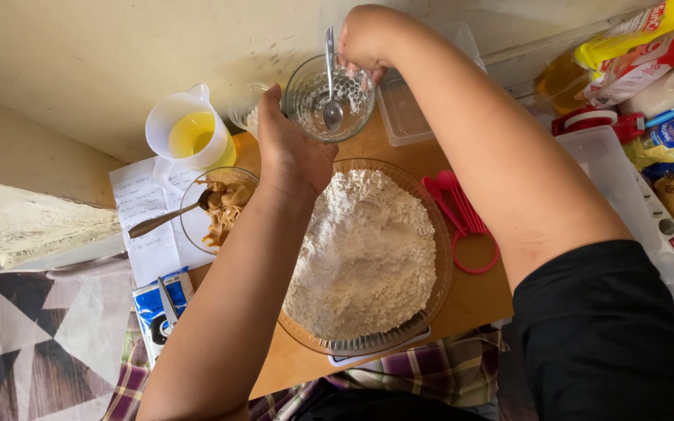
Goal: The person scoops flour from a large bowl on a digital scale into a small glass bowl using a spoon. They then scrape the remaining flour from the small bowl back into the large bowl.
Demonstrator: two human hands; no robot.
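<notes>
Small glass bowl (330, 97) sits at the far edge of the wooden board (470, 300), just beyond the big flour bowl (368, 257) and between both hands. In the head view, the one view given, the left hand (290, 152) comes up from the near left and cups the bowl's near-left wall, fingers wrapped on the glass, thumb side up. The right hand (366, 37) reaches over from the right and is closed around the top of a metal spoon (331, 78). The spoon stands almost upright, its long axis running from the hand above straight down toward the viewer, with its scoop resting on the bowl's floor. White crumbs or grains cling to the inside of the glass; what they are I cannot tell.

Both hands are at the bowl, so neither is nearer: the left touches its wall, the right is joined to it only through the spoon.

To the left stands a white jug (189, 129) of yellow liquid, and near it a glass dish of brown paste (224, 206) with a second spoon (167, 220) lying across its rim, handle pointing left over a sheet of paper (146, 226). Right of the flour lie pink measuring spoons (462, 218); behind them is a clear tub (403, 117).
</notes>
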